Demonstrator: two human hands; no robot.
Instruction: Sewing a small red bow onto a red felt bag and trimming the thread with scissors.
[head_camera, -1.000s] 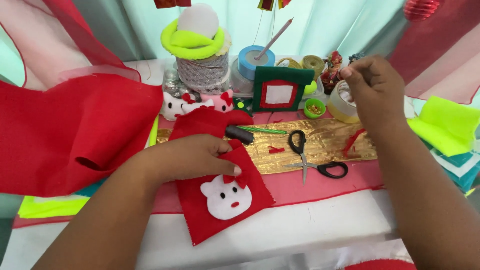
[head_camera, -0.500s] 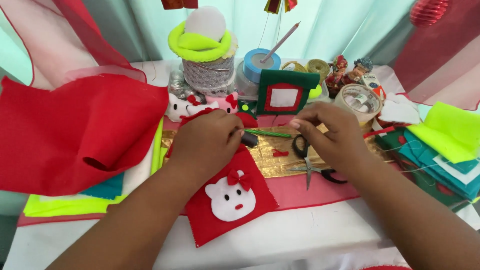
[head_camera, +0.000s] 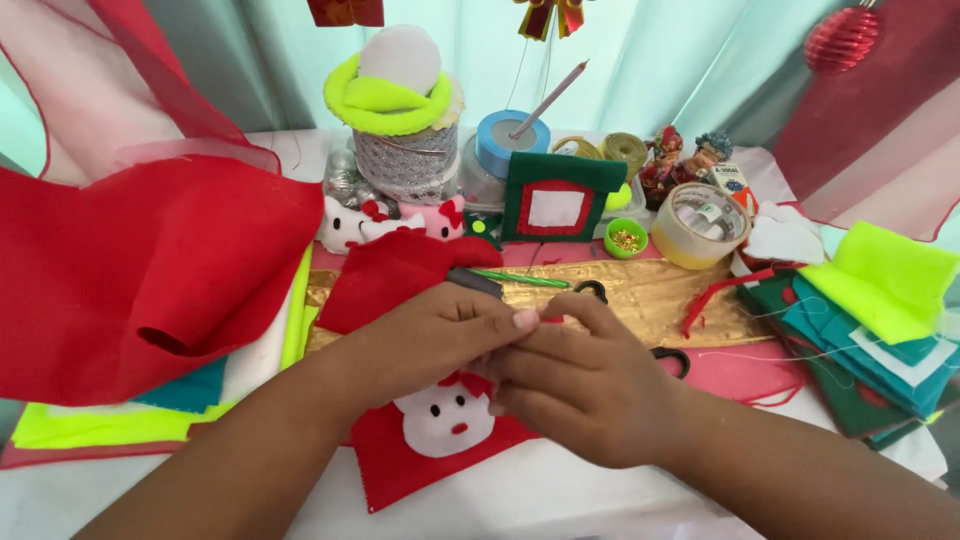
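Your left hand and right hand meet fingertip to fingertip over the red felt stocking, which lies flat at the near edge of the table with its soft, matte cuff folded back toward the far side. Both hands pinch narrowly at one spot just above the stocking's white cat-face appliqué, a rounded felt shape with a small red mouth; a sliver of red shows between the fingers, but you cannot tell exactly what they grip there. Behind the stocking a crinkled gold foil sheet spreads out, with a thin green knitting needle lying along its far edge and black scissor handles peeking out beside your right hand. Left of the stocking a large fold of red felt drapes in a thick roll over lime and teal sheets. Beyond the stocking stand a green felt square with a red-bordered white window and a glossy roll of clear tape.
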